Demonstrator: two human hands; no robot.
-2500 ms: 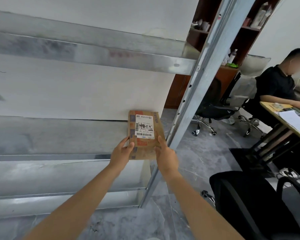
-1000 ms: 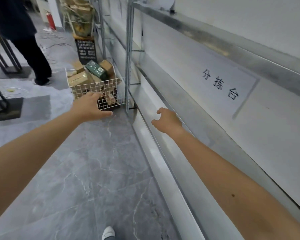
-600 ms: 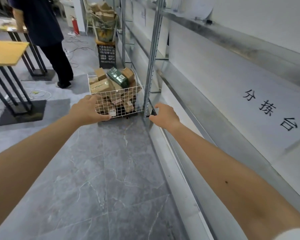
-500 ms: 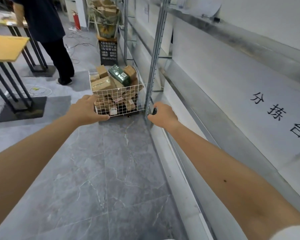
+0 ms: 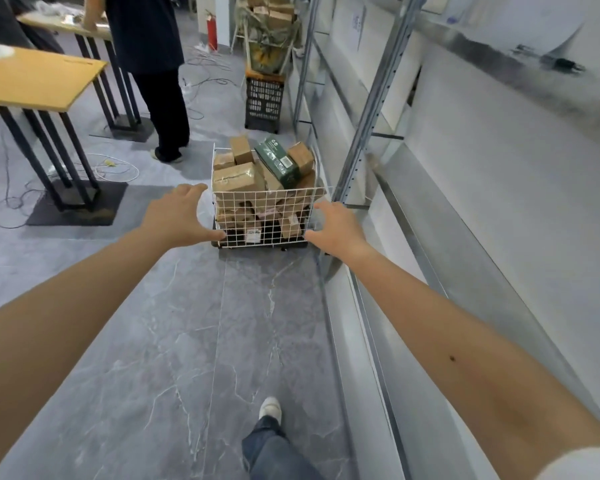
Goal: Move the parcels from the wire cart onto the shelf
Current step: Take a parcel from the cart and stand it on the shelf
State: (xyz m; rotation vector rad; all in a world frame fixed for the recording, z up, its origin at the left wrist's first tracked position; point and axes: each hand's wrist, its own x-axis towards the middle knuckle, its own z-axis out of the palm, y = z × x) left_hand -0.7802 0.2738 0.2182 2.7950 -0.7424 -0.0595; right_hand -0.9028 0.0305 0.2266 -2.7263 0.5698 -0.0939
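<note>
A white wire cart (image 5: 264, 216) stands on the grey floor ahead, beside the metal shelf (image 5: 426, 216) that runs along the right. It is heaped with several brown cardboard parcels (image 5: 234, 180) and one dark green box (image 5: 278, 162). My left hand (image 5: 179, 216) is stretched out in front of the cart's left side, fingers spread and relaxed, holding nothing. My right hand (image 5: 338, 225) reaches toward the cart's right side, also empty with loose fingers. Neither hand touches the cart.
A person in dark clothes (image 5: 153, 74) stands at the back left by wooden-topped tables (image 5: 39, 77) with black legs. Cables lie on the floor there. A black crate (image 5: 264, 98) with a stacked rack stands behind the cart. My foot (image 5: 270, 408) steps forward.
I set a brown parcel on the shelf, let go, then turned toward the cart. The cart has come closer, and both empty hands now reach out on either side of it.
</note>
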